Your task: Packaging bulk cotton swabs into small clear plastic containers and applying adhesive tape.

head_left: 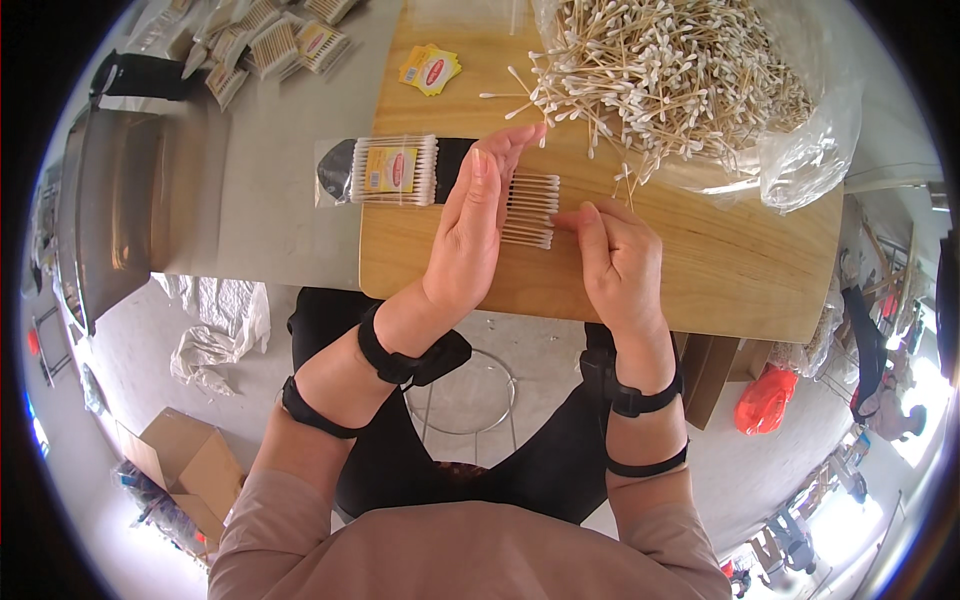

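My left hand [472, 225] stands on edge with its fingers straight and together, against a flat row of wooden cotton swabs [533, 208]. It hides the row's left part. My right hand [622, 255] is closed, its forefinger touching the white tips on the row's right side; anything inside the curled fingers is hidden. Left of my left hand, a bundle of cotton swabs [424, 170] with a yellow label card [390, 170] lies in clear film on a black strip [455, 165]. A large heap of loose cotton swabs [680, 80] lies at the far right.
The wooden board [740, 270] lies on a grey table [270, 200]. Yellow label cards [430, 69] lie stacked near its far edge. Several packed swab bundles [275, 45] sit at far left. Clear plastic [810, 160] surrounds the heap. A wire-framed stool [470, 390] stands below the table.
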The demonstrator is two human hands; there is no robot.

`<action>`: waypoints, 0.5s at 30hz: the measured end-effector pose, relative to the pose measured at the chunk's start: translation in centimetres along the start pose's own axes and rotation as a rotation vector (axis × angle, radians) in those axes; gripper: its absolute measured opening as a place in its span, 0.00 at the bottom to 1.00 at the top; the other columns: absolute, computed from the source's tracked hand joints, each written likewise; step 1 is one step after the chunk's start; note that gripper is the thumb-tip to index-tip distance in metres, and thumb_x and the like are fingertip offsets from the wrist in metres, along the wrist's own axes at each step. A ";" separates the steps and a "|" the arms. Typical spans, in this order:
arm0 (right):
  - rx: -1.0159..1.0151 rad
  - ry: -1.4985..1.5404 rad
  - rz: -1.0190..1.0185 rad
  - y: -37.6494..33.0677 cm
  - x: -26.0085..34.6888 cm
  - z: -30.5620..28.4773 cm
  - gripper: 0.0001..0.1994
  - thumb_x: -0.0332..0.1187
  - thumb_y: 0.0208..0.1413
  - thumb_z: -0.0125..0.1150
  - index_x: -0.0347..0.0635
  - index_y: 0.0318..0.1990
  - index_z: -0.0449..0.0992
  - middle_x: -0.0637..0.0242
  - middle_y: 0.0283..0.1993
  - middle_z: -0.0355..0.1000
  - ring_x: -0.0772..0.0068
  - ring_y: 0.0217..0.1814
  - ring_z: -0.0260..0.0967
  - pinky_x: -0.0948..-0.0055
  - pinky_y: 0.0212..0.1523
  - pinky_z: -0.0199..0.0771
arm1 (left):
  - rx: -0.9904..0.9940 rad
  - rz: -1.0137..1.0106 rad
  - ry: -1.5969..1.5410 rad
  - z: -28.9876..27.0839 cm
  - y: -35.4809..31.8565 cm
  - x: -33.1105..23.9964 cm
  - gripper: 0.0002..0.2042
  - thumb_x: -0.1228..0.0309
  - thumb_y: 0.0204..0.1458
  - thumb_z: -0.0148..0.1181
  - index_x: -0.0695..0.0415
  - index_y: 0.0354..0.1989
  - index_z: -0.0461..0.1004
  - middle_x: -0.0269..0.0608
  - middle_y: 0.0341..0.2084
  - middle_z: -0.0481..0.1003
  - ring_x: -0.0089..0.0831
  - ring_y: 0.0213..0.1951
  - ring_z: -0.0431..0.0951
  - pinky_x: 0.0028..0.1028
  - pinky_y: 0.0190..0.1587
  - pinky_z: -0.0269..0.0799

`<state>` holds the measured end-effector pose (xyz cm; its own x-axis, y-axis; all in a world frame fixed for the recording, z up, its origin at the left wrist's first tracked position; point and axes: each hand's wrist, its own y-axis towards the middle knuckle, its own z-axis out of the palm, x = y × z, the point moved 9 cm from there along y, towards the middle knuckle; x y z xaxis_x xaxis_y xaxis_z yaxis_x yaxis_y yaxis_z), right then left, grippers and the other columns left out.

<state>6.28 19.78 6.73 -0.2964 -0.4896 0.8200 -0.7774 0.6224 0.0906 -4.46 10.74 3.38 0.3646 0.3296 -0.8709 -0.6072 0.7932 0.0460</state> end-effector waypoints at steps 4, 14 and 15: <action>-0.013 0.020 -0.010 0.0 0.1 0.0 0.11 0.29 0.63 0.56 0.37 0.30 0.82 0.57 0.27 0.75 0.54 0.26 0.72 0.65 0.28 0.70 | -0.010 -0.011 -0.008 -0.1 -0.1 0.2 0.27 0.53 0.71 0.29 0.65 0.65 0.56 0.50 0.66 0.59 0.37 0.72 0.51 0.34 0.74 0.40; -0.007 -0.010 0.042 0.3 -0.1 0.0 0.12 0.29 0.64 0.55 0.38 0.31 0.82 0.58 0.27 0.74 0.55 0.26 0.71 0.66 0.27 0.69 | -0.008 -0.020 -0.016 -0.1 0.0 0.3 0.27 0.53 0.71 0.30 0.65 0.65 0.57 0.50 0.66 0.59 0.38 0.72 0.51 0.34 0.74 0.40; -0.007 -0.008 0.040 0.3 -0.1 0.0 0.12 0.29 0.64 0.55 0.38 0.31 0.82 0.58 0.27 0.74 0.55 0.26 0.71 0.66 0.27 0.69 | -0.012 -0.021 -0.016 -0.1 0.0 0.3 0.27 0.53 0.71 0.29 0.65 0.65 0.57 0.50 0.66 0.59 0.38 0.72 0.51 0.34 0.74 0.40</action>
<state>6.03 19.98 6.67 -0.3316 -0.4689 0.8187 -0.7607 0.6461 0.0620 -4.42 10.73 3.09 0.3891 0.3210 -0.8635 -0.6072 0.7943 0.0217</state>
